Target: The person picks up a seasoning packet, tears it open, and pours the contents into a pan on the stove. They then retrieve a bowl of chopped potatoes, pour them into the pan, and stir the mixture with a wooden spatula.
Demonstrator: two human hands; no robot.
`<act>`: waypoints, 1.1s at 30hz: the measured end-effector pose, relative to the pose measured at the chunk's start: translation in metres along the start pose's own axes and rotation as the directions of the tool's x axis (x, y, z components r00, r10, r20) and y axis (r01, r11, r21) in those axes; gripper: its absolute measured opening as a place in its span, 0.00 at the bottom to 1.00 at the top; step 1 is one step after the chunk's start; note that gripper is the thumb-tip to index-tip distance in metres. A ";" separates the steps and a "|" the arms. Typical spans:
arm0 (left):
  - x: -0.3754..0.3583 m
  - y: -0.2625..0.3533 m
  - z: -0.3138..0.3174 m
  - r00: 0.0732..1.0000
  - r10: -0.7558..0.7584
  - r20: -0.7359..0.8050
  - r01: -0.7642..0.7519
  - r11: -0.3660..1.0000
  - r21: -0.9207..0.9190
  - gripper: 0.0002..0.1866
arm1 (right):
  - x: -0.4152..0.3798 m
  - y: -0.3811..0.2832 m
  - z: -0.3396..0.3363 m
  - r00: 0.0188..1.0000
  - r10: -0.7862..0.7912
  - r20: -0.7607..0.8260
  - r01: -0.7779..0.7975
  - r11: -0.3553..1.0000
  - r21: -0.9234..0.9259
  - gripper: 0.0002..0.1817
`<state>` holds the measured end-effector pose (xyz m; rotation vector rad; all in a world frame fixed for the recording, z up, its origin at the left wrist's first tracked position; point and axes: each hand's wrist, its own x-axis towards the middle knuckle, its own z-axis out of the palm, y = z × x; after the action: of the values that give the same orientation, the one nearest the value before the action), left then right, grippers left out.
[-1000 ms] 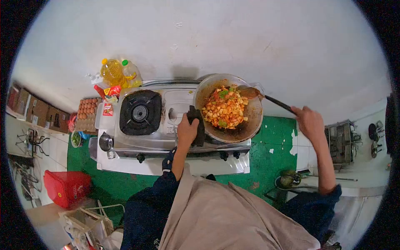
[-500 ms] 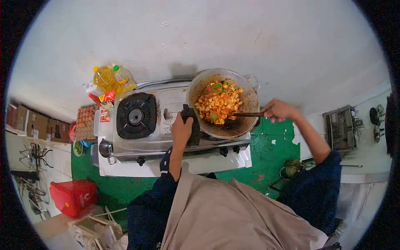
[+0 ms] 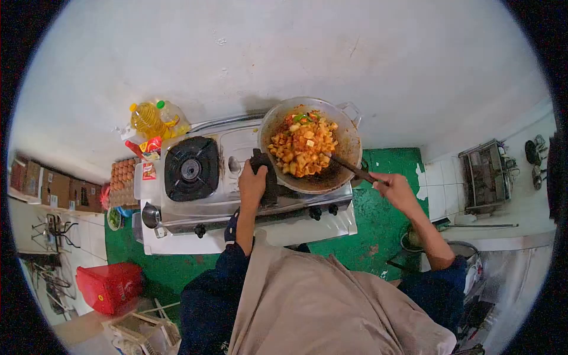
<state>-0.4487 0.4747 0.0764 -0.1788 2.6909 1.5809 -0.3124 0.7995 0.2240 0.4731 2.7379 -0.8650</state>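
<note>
A large metal wok (image 3: pixel 351 142) sits on the right side of the gas stove (image 3: pixel 242 139). Inside it lies a heap of diced, orange-sauced food (image 3: pixel 303 147) with green pieces on top. My left hand (image 3: pixel 252 184) is closed around a black cloth (image 3: pixel 268 182) at the wok's left edge; any wok handle under the cloth is hidden. From the lower right, my right hand (image 3: pixel 394 190) grips the dark handle of a cooking spatula (image 3: pixel 354 170). The spatula's head is buried in the food.
On the left is a bare burner (image 3: pixel 191 170). Beyond it stand oil bottles (image 3: pixel 148 120), red packets (image 3: pixel 150 146) and a tray of eggs (image 3: pixel 122 176). A small metal bowl (image 3: pixel 151 215) is at the stove's left corner. A red bag (image 3: pixel 110 288) rests on the green floor.
My right hand has moved down and closer, tilting the spatula handle more steeply. The food has shifted into a taller heap. My left hand still holds the cloth at the wok.
</note>
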 end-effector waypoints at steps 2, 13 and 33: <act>-0.001 -0.007 0.008 0.993 0.026 -0.113 -0.016 0.997 0.082 0.22 | -0.005 -0.002 0.001 0.942 -0.294 -0.163 0.256 0.942 -0.219 0.18; -0.007 0.022 -0.019 0.989 -0.023 0.147 0.030 0.999 -0.043 0.29 | -0.026 -0.052 -0.026 0.892 -0.398 -0.213 0.019 0.505 -0.863 0.24; 0.004 0.010 -0.014 0.964 -0.105 0.245 0.106 0.994 0.007 0.38 | 0.056 -0.007 0.019 0.999 0.008 0.049 -0.010 0.998 0.059 0.14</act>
<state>-0.4528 0.4667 0.0918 -0.1161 2.4471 1.4741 -0.3639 0.7959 0.1950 0.4690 2.6707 -0.9448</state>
